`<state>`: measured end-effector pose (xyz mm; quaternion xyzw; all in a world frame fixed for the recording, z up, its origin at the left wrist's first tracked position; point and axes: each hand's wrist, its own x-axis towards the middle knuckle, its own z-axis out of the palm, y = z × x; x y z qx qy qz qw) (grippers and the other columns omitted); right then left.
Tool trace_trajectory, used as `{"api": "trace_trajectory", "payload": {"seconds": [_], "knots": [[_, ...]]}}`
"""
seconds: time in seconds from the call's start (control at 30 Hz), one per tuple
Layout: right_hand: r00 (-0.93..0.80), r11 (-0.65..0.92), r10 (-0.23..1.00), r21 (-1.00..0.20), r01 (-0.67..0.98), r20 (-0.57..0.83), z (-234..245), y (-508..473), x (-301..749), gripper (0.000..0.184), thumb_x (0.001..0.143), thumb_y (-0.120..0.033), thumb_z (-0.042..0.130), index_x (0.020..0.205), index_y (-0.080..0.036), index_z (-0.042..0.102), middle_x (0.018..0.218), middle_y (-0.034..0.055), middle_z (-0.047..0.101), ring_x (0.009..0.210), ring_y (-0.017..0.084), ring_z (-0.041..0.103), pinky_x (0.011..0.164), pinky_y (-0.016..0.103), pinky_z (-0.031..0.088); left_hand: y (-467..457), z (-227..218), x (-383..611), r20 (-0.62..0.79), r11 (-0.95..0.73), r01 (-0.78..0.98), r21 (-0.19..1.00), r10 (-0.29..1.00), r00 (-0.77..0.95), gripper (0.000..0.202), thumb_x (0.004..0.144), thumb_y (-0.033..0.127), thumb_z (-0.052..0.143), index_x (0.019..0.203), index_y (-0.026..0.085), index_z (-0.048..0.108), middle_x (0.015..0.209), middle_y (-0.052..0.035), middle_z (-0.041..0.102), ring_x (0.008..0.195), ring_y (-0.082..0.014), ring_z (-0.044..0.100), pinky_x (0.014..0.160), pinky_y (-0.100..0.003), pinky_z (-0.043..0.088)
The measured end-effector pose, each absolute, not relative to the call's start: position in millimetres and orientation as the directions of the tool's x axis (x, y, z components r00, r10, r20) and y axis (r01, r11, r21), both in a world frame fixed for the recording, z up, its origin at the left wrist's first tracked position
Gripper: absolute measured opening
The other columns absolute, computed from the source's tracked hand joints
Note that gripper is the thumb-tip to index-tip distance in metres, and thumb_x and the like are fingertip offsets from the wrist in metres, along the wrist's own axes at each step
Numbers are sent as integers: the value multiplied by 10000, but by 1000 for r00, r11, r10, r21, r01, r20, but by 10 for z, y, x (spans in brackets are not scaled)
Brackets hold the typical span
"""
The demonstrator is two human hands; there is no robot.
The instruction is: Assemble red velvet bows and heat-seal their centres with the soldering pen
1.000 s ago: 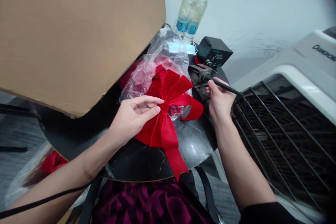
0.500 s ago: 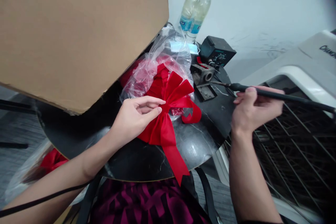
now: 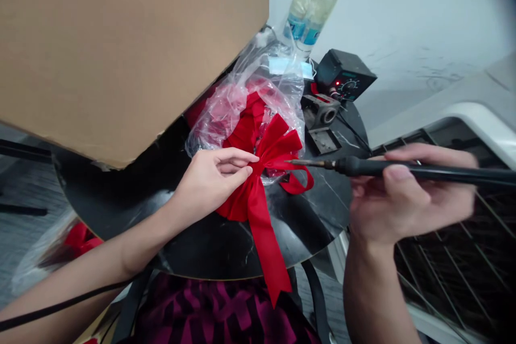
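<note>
A red ribbon bow [image 3: 278, 142] with several loops lies over the front of the round black table [image 3: 193, 252], one long tail hanging past the edge. My left hand [image 3: 217, 177] pinches the bow at its centre between thumb and fingertips. Held in my right hand [image 3: 407, 193] is a black-handled soldering iron [image 3: 363, 165]. Its metal tip points left, over the bow's right-hand loops and a short way from the centre; whether it touches the ribbon I cannot tell. Behind the bow, more red ribbon sits in a clear plastic bag [image 3: 226, 113].
A large cardboard box [image 3: 129, 54] covers the table's left side. At the back stand two bottles [image 3: 310, 5], a black soldering station [image 3: 344, 75] with a red light and a metal iron stand [image 3: 322, 113]. A white-framed appliance with a grille [image 3: 475, 118] is close on the right.
My right hand has brought the soldering iron left and nearer, from beside its stand to over the bow. My left hand keeps its pinch. The view has shifted slightly.
</note>
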<state>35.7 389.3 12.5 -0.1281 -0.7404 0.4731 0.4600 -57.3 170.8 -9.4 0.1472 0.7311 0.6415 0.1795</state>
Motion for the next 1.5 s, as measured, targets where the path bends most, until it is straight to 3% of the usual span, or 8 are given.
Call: {"api": "trace_trajectory", "payload": {"seconds": [0.1, 0.17, 0.23, 0.43, 0.57, 0.7, 0.8, 1.5], "knots": [[-563, 275, 703, -896, -348, 434, 48, 3925, 199, 49, 786, -269, 647, 826, -246, 632, 546, -40, 544, 373, 137, 467, 345, 277, 301, 1700, -128, -581, -64, 148, 3, 989, 445, -893, 220, 836, 233, 787, 1044, 174, 827, 1006, -60, 822, 936, -207, 785, 904, -289, 645], [-653, 123, 684, -933, -338, 326, -38, 3954, 140, 71, 807, -283, 620, 863, -239, 624, 522, -53, 583, 357, 132, 451, 350, 258, 312, 1702, -142, -581, -56, 157, 16, 987, 441, -896, 223, 850, 229, 772, 1059, 177, 827, 1025, -58, 824, 958, -208, 784, 910, -286, 644], [-674, 85, 673, -937, -340, 305, -121, 3955, 128, 94, 803, -279, 634, 882, -239, 604, 538, -57, 611, 366, 129, 466, 364, 249, 336, 1707, -147, -578, -62, 168, 16, 986, 444, -894, 223, 861, 227, 759, 1068, 182, 827, 1037, -57, 825, 968, -211, 784, 907, -290, 647], [-464, 435, 673, -816, -382, 576, -218, 3772, 206, 88, 807, -291, 671, 859, -253, 611, 626, -39, 609, 381, 139, 503, 352, 285, 354, 1706, -165, -573, -62, 205, 35, 978, 452, -890, 223, 865, 235, 751, 1069, 185, 827, 1057, -63, 824, 967, -220, 785, 874, -294, 656], [-376, 644, 575, -685, -341, 727, -259, 3679, 225, 143, 815, -363, 722, 874, -244, 670, 728, 11, 624, 541, 187, 623, 495, 353, 499, 1706, -188, -572, -64, 220, 44, 975, 459, -886, 223, 864, 233, 750, 1066, 179, 826, 1040, -65, 824, 940, -215, 786, 838, -279, 660], [-273, 748, 396, -480, -459, 877, -317, 3680, 195, 138, 818, -314, 743, 885, -204, 693, 710, -6, 600, 492, 161, 626, 432, 311, 487, 1716, -190, -569, -89, 247, 31, 969, 460, -883, 218, 861, 224, 752, 1061, 171, 823, 997, -49, 823, 904, -189, 782, 836, -254, 654], [-242, 772, 313, -395, -498, 918, -329, 3681, 180, 150, 767, -240, 770, 867, -158, 695, 724, -2, 610, 501, 169, 655, 422, 303, 504, 1719, -182, -563, -92, 253, 32, 967, 463, -881, 217, 863, 218, 751, 1061, 165, 821, 988, -41, 823, 899, -176, 780, 850, -240, 651], [-308, 740, 243, -381, -554, 920, -255, 3580, 161, 81, 773, -125, 720, 850, -132, 697, 720, 9, 619, 530, 167, 651, 421, 292, 536, 1724, -216, -543, -59, 240, 70, 968, 490, -870, 229, 881, 203, 721, 1090, 162, 807, 991, -26, 824, 893, -161, 790, 859, -224, 643]]}}
